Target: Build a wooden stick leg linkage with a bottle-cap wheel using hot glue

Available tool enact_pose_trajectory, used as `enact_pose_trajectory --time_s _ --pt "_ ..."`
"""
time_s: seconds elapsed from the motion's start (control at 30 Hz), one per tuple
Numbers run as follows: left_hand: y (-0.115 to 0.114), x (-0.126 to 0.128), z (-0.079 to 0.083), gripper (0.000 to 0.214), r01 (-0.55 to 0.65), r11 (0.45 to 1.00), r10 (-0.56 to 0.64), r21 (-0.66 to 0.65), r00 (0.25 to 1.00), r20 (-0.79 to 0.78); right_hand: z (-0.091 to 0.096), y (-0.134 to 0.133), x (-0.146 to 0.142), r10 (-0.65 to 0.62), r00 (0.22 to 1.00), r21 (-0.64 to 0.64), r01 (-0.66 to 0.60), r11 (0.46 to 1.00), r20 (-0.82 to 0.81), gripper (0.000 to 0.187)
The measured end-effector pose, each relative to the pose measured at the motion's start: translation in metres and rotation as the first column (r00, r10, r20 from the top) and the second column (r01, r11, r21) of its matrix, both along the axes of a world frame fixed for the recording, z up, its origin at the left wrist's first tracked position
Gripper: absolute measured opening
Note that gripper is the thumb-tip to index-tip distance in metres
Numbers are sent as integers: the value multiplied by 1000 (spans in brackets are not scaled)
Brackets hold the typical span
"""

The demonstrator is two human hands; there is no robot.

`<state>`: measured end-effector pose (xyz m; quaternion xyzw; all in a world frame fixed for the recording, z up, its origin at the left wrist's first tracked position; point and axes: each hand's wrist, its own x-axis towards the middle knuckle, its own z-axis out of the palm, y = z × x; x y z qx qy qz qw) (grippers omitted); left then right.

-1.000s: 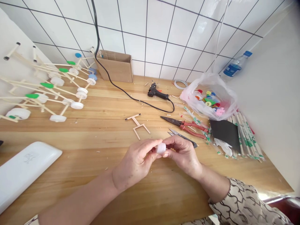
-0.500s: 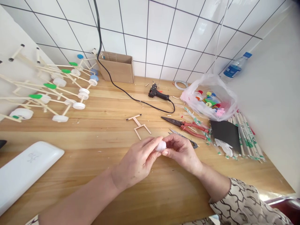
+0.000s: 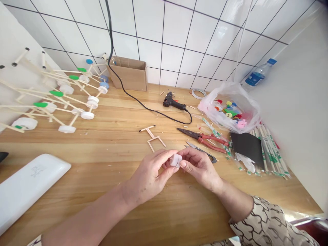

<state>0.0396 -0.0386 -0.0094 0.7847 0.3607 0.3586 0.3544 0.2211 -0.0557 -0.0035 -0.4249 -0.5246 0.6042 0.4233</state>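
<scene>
Pinched between the fingertips of both hands is a small white piece [image 3: 175,160] that looks like two bottle caps held together. My left hand [image 3: 150,172] grips it from the left with thumb and fingers. From the right, the thumb and fingers of my right hand [image 3: 201,167] close on the same caps, hiding part of them. Just beyond my hands lies a small stick frame [image 3: 153,138] with a black-tipped crossbar. Pliers [image 3: 202,138] with red handles and small scissors [image 3: 202,150] lie close past my right hand.
A black glue gun [image 3: 174,101] and its cord lie farther back, near a cardboard box [image 3: 129,75]. Stick models [image 3: 69,102] with cap wheels stand at left, above a white case [image 3: 33,184]. At right are a bag of caps [image 3: 230,109], wrapped sticks [image 3: 271,150] and a bottle [image 3: 257,77].
The white caps have turned between my fingertips, so a seam between two pieces now shows. My right thumb has shifted up onto them. Everything on the table stays where it was.
</scene>
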Motion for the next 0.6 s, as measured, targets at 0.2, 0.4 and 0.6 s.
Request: enact_pose_trajectory --time_s 0.2,0.4,0.6 --pt "0 1 1 23 9 999 -6 -48 998 57 -4 -4 -2 -8 1000 32 7 999 24 28" --pt "-2 1 9 16 23 978 -15 -206 999 43 -4 -9 -3 -76 993 102 66 993 93 24" --pt "-4 1 9 14 32 993 -29 -117 999 29 -1 -11 -3 -94 990 82 85 993 107 28"
